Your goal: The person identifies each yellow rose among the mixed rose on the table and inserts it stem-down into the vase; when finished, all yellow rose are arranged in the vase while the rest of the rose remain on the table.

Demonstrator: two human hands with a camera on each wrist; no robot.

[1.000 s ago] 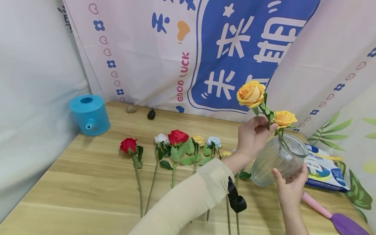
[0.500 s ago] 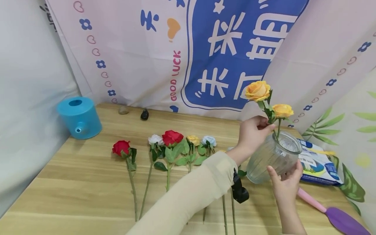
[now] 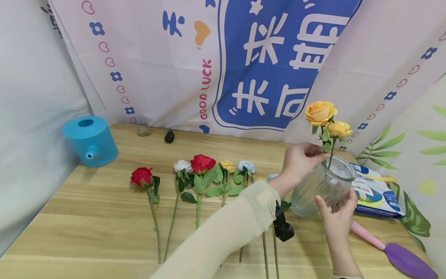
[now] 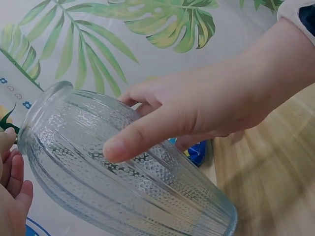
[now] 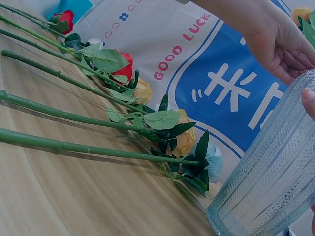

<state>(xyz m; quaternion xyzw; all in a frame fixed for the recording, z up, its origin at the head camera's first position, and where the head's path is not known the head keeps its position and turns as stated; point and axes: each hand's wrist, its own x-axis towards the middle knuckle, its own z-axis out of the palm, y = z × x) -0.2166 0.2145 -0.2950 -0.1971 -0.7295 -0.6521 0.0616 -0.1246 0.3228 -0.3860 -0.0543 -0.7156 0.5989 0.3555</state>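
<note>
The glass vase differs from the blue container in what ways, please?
The glass vase is clear and ribbed; the blue container is opaque and smooth. The right hand holds the vase; the container stands untouched. The container has a spout; the vase shows none. Both open at the top.

Right fingers (image 4: 142, 92) hold a tilted, ribbed glass vase (image 4: 78, 167)

- Wooden table (image 3: 87, 228)
- Back left corner: blue container (image 3: 92, 145)
- Back edge: pale stone (image 3: 143, 131), black stone (image 3: 169, 136)
- Middle: row of roses (image 3: 202, 164)
- Near right edge: packet (image 3: 378, 197), purple spatula (image 3: 407, 259)
</note>
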